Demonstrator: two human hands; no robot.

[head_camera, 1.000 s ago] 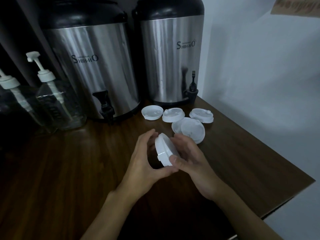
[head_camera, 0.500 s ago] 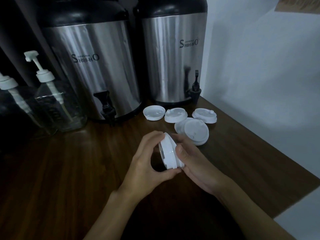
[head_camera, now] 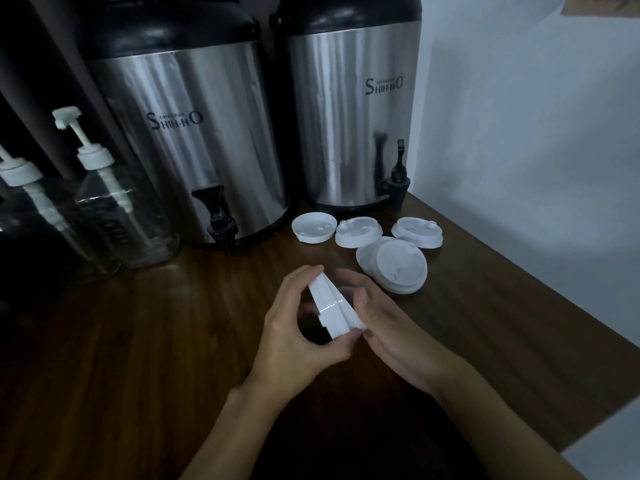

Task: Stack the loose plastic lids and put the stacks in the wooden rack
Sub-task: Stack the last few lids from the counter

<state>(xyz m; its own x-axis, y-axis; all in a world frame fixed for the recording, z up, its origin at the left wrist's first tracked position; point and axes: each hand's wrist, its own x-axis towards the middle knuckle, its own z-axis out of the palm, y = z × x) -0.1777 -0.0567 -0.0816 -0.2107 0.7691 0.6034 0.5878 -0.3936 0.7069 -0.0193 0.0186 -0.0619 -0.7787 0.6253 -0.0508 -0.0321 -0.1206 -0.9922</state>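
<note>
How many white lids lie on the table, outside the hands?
5: left lid, middle lid, right lid in a back row; lower lid and upper lid overlapping in front. The held stack is uncounted; more may hide beneath.

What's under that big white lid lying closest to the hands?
Another white lid lies under the top lid, its left edge sticking out. The rest is covered, so whether more lids lie beneath cannot be told.

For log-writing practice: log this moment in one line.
phase: stacking; left hand, right hand: gripping held lids on edge; other lids: on table; rack: unseen
</note>
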